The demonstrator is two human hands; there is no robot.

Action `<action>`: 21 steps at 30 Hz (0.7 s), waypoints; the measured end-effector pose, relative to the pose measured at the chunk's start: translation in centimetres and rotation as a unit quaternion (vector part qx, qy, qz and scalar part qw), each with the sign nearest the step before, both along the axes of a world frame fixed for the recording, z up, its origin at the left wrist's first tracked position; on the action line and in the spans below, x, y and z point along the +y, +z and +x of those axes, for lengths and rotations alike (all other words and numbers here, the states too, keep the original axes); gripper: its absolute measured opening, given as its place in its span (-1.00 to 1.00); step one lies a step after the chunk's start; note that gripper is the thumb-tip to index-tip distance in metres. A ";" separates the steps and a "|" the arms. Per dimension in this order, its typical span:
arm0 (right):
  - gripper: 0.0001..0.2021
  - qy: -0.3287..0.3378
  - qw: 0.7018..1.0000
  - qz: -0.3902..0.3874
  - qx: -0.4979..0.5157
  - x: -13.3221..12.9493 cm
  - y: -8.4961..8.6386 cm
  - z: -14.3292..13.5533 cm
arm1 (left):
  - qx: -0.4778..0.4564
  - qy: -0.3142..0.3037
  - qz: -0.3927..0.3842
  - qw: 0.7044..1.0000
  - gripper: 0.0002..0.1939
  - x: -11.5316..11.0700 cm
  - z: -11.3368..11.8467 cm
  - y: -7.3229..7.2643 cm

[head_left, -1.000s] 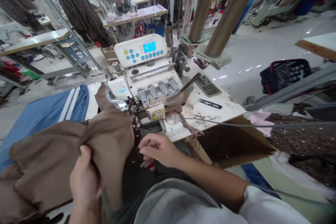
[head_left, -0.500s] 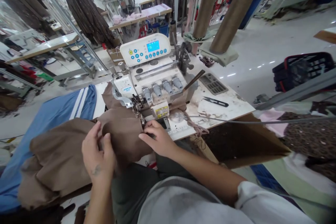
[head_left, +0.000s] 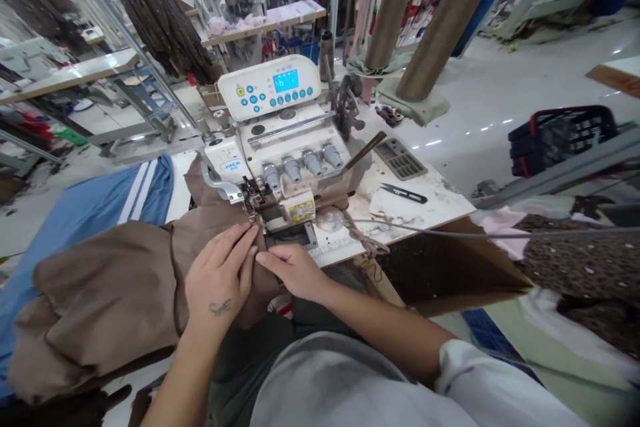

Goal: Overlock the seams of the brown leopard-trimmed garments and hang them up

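While the right hand (head_left: 297,271) pinches brown fabric (head_left: 107,280) by its edge, the left hand (head_left: 220,280), fingers outstretched upon it, lies nearer the presser foot (head_left: 253,216), at one o'clock.

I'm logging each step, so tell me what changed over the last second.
The left grip let go of a fold in the matte brown cloth, moved forward and right, and now lies on it near the white sewing machine; the right grip has come to the cloth's edge. The slim black thread snips stayed put.

A blue cloth (head_left: 95,203) with white stripes lies left, a black basket (head_left: 593,127) right
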State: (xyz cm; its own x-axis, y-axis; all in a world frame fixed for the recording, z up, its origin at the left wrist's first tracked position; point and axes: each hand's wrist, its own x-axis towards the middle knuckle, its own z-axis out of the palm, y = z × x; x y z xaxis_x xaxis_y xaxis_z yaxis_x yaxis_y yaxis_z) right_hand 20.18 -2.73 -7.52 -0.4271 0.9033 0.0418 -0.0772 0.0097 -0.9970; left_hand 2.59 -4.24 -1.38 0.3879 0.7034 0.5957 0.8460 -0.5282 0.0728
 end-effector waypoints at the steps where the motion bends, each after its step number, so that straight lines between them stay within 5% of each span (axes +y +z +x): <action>1: -0.39 0.001 1.000 -0.005 0.003 0.1 -0.1 -0.1 | 0.007 0.012 -0.009 1.000 -0.51 0.1 0.0 0.0; 9: -0.43 -0.065 0.996 -0.035 0.050 1.0 -0.4 -0.4 | -0.092 0.051 -0.093 0.990 -0.68 0.8 -1.9 -0.7; 15: -0.52 0.001 1.000 -0.014 -0.027 -1.5 -1.2 0.5 | -0.144 0.050 -0.111 0.982 -0.68 1.1 -1.8 -0.8; 21: -0.46 -0.010 0.998 0.009 -0.057 -2.1 -0.7 0.5 | -0.146 0.070 -0.166 0.973 -0.63 3.3 -3.2 0.2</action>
